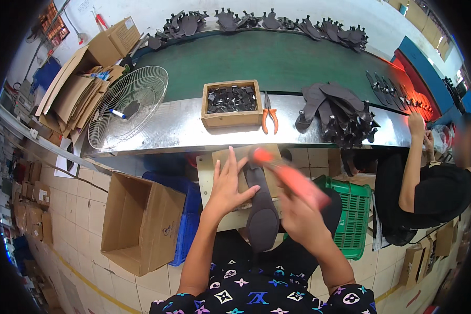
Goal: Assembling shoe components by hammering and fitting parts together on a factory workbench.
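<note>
Right hand (298,217) fisted around blurred orange-handled tool (290,175), poised above dark insole (261,212) lying on cardboard-topped board (222,157) at lap; left hand (227,183) flat, fingers spread, pinning insole steady, gripping nothing.

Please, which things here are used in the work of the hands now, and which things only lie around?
In use:
- dark insole, pressed by the left hand
- orange-handled tool, blurred, in the right hand
- small work board under the insole

Lying about:
- orange pliers
- wooden box of dark parts
- fan guard
- green basket
- open carton
</note>
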Action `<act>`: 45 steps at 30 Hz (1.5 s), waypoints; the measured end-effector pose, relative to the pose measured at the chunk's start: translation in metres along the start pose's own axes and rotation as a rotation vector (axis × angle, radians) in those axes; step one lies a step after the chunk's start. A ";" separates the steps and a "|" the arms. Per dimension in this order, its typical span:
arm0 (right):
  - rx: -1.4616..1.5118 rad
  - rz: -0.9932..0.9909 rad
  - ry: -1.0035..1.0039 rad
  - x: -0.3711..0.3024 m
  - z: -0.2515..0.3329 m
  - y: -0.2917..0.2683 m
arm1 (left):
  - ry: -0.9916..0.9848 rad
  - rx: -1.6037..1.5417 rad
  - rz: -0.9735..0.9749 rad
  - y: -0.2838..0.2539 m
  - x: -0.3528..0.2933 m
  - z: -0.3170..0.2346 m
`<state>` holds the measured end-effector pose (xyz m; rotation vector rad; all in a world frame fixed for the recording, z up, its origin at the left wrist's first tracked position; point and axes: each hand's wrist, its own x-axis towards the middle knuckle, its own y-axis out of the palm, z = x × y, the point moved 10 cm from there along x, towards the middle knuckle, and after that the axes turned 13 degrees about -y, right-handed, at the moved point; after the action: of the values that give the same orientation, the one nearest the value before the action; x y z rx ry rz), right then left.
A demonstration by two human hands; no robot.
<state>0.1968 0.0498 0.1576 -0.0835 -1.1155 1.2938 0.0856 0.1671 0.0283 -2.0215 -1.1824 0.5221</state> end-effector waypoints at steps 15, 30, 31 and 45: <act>0.057 0.179 0.263 -0.002 -0.036 0.007 | 0.017 -0.052 -0.048 -0.007 0.000 0.000; 0.056 -0.142 0.201 -0.005 -0.048 -0.046 | 0.120 -0.099 -0.254 -0.025 -0.017 -0.028; 0.046 -0.123 0.202 -0.006 -0.052 -0.043 | 0.069 -0.181 -0.077 -0.018 -0.022 -0.031; 0.005 0.329 -0.280 -0.009 -0.001 0.041 | -0.135 -0.886 0.645 -0.028 -0.137 -0.106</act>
<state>0.1692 0.0576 0.1264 -0.0862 -1.3772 1.6373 0.0706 0.0161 0.1169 -3.2171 -0.8780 0.4767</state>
